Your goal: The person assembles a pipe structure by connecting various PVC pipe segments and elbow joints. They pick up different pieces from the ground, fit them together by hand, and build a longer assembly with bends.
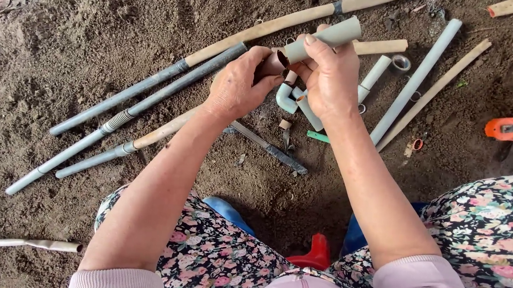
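Now we are fitting parts: our right hand (330, 76) grips a short grey pipe (326, 38), our left hand (236, 86) pinches a brown coupling (273, 62) at its end, above the soil's (82, 33) far-middle. Next comes a straight, firm push.

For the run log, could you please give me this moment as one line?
left hand: grips brown fitting | right hand: holds short grey pipe against it | below: grey elbow, pipes on soil
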